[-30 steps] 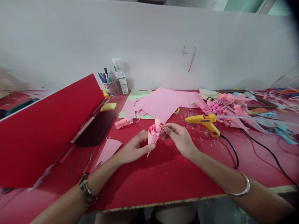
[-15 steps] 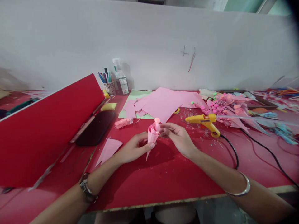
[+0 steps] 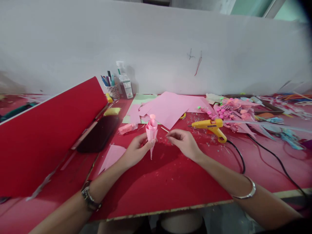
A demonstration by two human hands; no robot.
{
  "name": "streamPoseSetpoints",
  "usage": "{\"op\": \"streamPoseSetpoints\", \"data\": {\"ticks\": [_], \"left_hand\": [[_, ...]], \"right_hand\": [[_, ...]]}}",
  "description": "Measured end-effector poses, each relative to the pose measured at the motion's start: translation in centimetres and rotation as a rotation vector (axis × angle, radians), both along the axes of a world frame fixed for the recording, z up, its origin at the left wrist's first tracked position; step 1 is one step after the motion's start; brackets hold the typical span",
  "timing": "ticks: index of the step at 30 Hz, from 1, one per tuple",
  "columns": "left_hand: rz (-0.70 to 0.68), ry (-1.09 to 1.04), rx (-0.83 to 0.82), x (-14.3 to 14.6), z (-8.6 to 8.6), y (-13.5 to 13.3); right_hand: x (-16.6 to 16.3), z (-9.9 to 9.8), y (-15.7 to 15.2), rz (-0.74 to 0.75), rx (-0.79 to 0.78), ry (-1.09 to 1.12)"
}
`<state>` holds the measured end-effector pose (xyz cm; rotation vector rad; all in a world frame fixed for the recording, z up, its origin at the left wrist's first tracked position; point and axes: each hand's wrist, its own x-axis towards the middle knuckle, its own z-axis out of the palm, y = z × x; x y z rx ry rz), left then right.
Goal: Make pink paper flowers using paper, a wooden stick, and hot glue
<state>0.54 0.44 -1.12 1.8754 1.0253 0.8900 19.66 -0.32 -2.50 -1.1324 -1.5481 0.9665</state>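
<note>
A pink paper cone [image 3: 151,134] stands nearly upright above the red table, narrow tip down, with rolled paper inside and a round pink-orange ball [image 3: 152,116] at its top. My left hand [image 3: 137,148] is closed around its side, thumb across the front. To the right of the cone, apart from it, is my right hand [image 3: 184,143], with thumb and fingertips drawn together in a pinch. Whatever they may hold is too small to make out. Just beyond those fingertips shows a short pale stick [image 3: 165,129].
Pink paper sheets [image 3: 168,107] lie at the back. A yellow glue gun [image 3: 209,125] with a black cord rests on the right, before pink paper decorations [image 3: 234,112]. Leftward are a dark phone [image 3: 98,135], cut pink paper [image 3: 113,156], a red board [image 3: 53,136] and a pen cup [image 3: 114,92].
My left hand has carried the cone slightly left and up. My right hand has come away from the cone's rim, leaving a gap between them; its fingers are more curled.
</note>
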Motion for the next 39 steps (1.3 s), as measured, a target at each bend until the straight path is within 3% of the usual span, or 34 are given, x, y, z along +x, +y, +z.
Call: {"op": "streamPoseSetpoints", "data": {"ticks": [4,10,17,28,39], "left_hand": [[0.015,-0.042,0.011,0.0,-0.1,0.2],[0.012,-0.071,0.011,-0.1,0.4,0.2],[-0.009,-0.146,0.011,-0.3,0.0,0.4],[-0.003,-0.135,0.018,-0.3,0.1,0.4],[0.007,-0.057,0.025,-0.5,0.0,0.4]], "right_hand": [[-0.1,-0.7,0.1,-0.003,0.054,-0.076],[-0.2,-0.7,1.2,0.048,0.272,-0.430],[-0.6,-0.9,2.5,0.158,0.274,-0.544],[-1.4,-1.1,3.2,0.188,0.341,-0.566],[-0.8,-1.0,2.8,0.045,0.266,-0.442]]}}
